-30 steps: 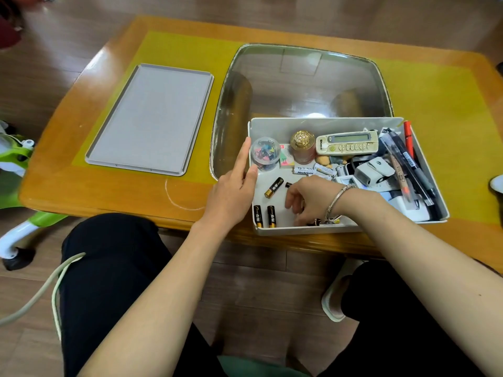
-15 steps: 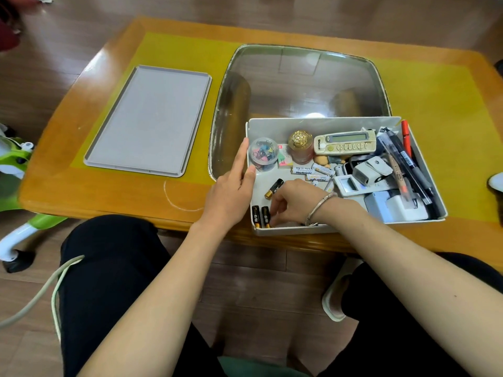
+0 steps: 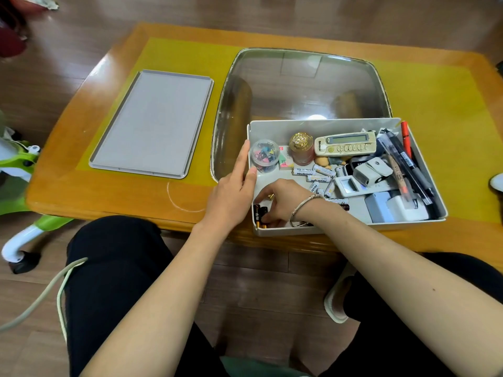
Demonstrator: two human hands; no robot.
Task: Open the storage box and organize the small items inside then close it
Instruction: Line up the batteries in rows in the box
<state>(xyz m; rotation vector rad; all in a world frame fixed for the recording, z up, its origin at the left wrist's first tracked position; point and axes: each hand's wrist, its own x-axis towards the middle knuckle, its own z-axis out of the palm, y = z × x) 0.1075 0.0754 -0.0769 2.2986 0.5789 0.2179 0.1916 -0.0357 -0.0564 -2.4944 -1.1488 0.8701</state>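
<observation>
The open grey storage box [image 3: 321, 123] stands on the table's near edge. Its lid [image 3: 152, 123] lies flat on the table to the left. My left hand [image 3: 234, 190] rests on the box's left wall with straight fingers. My right hand [image 3: 283, 202] reaches into the near left corner, fingers curled over the black and gold batteries [image 3: 260, 213] lined up there; a gold battery end shows under my fingers. White batteries [image 3: 313, 176], a clip jar [image 3: 264, 155], a gold-capped bottle [image 3: 300, 148], a remote [image 3: 345, 144] and pens [image 3: 402, 159] fill the rest.
A glass panel [image 3: 299, 85] is set in the wooden table [image 3: 109, 191] behind the box. A green and white toy [image 3: 19, 164] stands on the floor at the left. My knees are under the table's front edge.
My right hand has moved left across the box to the near left corner, and the loose black battery from mid-box now lies with the others there. The left hand has stayed on the box wall.
</observation>
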